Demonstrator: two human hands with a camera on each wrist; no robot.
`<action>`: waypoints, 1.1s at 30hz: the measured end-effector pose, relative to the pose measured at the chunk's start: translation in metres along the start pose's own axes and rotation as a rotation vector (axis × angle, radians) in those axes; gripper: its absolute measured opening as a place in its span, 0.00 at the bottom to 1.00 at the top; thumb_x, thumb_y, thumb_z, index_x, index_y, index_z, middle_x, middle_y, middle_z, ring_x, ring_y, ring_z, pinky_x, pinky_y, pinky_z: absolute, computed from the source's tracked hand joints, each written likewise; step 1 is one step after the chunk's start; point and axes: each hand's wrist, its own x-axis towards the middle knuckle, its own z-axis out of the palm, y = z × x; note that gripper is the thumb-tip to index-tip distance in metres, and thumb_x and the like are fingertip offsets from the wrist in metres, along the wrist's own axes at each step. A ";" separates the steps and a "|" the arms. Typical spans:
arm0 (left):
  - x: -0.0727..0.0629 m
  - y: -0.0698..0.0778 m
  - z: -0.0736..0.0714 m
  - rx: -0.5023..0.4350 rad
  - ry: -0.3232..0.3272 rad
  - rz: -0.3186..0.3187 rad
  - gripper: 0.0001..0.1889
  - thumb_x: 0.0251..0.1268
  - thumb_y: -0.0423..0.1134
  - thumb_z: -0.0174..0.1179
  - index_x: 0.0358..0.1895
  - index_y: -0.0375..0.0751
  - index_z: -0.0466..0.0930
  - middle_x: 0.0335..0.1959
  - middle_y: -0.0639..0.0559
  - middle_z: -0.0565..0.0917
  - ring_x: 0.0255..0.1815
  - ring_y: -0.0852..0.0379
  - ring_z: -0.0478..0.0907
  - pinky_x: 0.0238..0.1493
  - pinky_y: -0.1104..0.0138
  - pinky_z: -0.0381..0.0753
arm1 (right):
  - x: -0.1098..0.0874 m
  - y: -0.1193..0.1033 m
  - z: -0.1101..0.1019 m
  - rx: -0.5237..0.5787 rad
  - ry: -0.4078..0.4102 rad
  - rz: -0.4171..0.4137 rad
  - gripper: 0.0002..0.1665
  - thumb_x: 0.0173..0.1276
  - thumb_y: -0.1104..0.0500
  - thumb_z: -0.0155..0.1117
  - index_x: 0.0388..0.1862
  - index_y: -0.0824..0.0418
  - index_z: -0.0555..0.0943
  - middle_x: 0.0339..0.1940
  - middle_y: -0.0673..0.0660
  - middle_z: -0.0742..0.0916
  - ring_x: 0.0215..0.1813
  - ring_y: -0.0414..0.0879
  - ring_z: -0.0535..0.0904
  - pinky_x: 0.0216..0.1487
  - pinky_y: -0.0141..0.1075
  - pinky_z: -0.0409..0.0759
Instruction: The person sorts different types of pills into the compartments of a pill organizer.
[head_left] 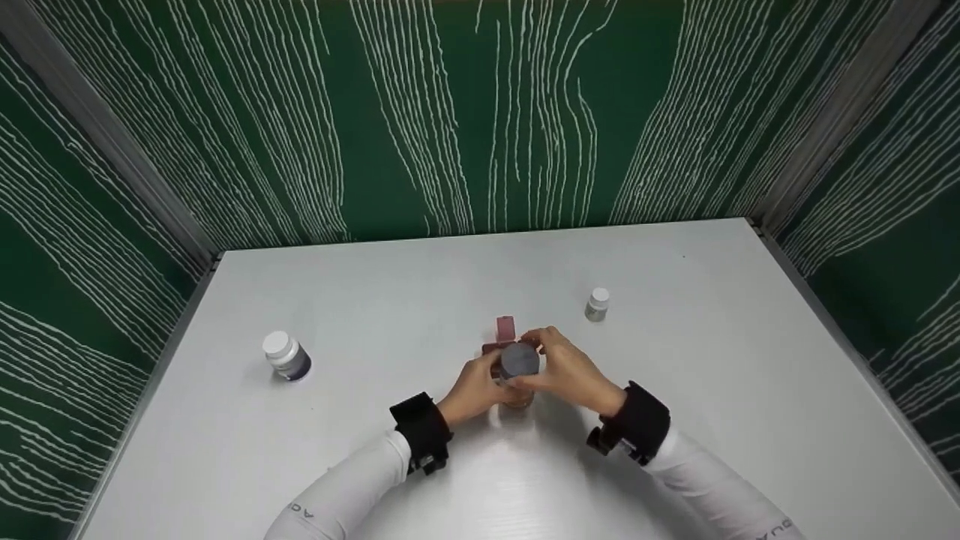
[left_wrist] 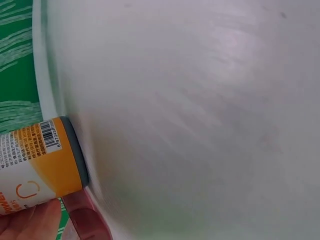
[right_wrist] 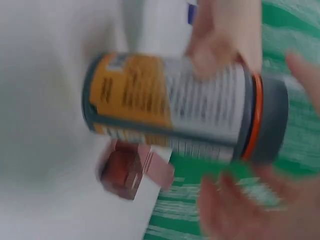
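Note:
My left hand (head_left: 476, 388) grips a supplement bottle (right_wrist: 165, 100) round its body, fingers curled about it. Its label is orange and white with printed text and a barcode. The bottle stands upright in the head view, topped by a grey cap (head_left: 520, 360) with an orange ring under it. My right hand (head_left: 574, 371) is around the cap, thumb at its near edge and fingers at its far side. In the right wrist view these fingers are blurred and spread, with a gap beside the cap. Just behind the bottle is a small red box (right_wrist: 122, 170) with a pink flap (head_left: 505, 328), partly hidden.
A white bottle with a dark blue lower part (head_left: 286, 356) stands at the left of the white table (head_left: 375, 300). A smaller white-capped bottle (head_left: 597, 305) stands behind and right of my hands. Green, white-streaked panels (head_left: 390, 150) border the table.

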 end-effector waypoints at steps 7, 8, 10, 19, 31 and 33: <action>-0.003 0.013 -0.003 0.010 -0.008 0.027 0.28 0.47 0.37 0.66 0.54 0.33 0.69 0.45 0.42 0.78 0.46 0.51 0.76 0.45 0.71 0.74 | -0.007 -0.014 0.013 -0.146 0.196 0.034 0.33 0.40 0.50 0.74 0.41 0.70 0.77 0.32 0.54 0.75 0.38 0.47 0.71 0.38 0.39 0.72; -0.005 0.018 -0.004 0.005 -0.008 0.020 0.28 0.47 0.36 0.66 0.54 0.32 0.69 0.46 0.41 0.78 0.46 0.50 0.76 0.45 0.71 0.74 | -0.007 -0.013 0.010 -0.106 0.167 0.029 0.33 0.41 0.52 0.74 0.43 0.71 0.77 0.34 0.54 0.76 0.39 0.47 0.71 0.39 0.40 0.72; -0.005 0.017 -0.004 -0.006 -0.007 0.007 0.29 0.46 0.34 0.67 0.54 0.31 0.68 0.46 0.40 0.77 0.47 0.49 0.76 0.46 0.69 0.74 | -0.005 -0.009 0.003 -0.025 0.083 0.003 0.32 0.43 0.56 0.73 0.47 0.72 0.76 0.37 0.56 0.78 0.41 0.48 0.72 0.41 0.41 0.72; -0.002 0.001 -0.001 -0.058 -0.011 -0.027 0.33 0.43 0.36 0.69 0.57 0.35 0.66 0.50 0.45 0.75 0.48 0.54 0.74 0.47 0.71 0.72 | 0.011 0.011 -0.024 0.308 -0.349 -0.081 0.36 0.53 0.67 0.65 0.61 0.70 0.65 0.58 0.64 0.73 0.58 0.53 0.69 0.54 0.44 0.69; -0.001 0.001 -0.001 0.012 0.007 0.002 0.29 0.45 0.39 0.68 0.53 0.35 0.70 0.46 0.44 0.78 0.47 0.52 0.75 0.46 0.70 0.73 | -0.003 -0.013 0.018 -0.145 0.194 0.038 0.35 0.40 0.49 0.74 0.44 0.69 0.75 0.34 0.56 0.75 0.37 0.48 0.70 0.37 0.39 0.70; -0.002 0.000 -0.001 -0.008 0.003 0.003 0.28 0.45 0.38 0.67 0.53 0.35 0.70 0.45 0.43 0.78 0.46 0.52 0.76 0.46 0.70 0.73 | -0.003 -0.012 0.018 -0.091 0.192 0.018 0.33 0.40 0.53 0.75 0.44 0.70 0.76 0.35 0.55 0.76 0.38 0.48 0.71 0.39 0.39 0.71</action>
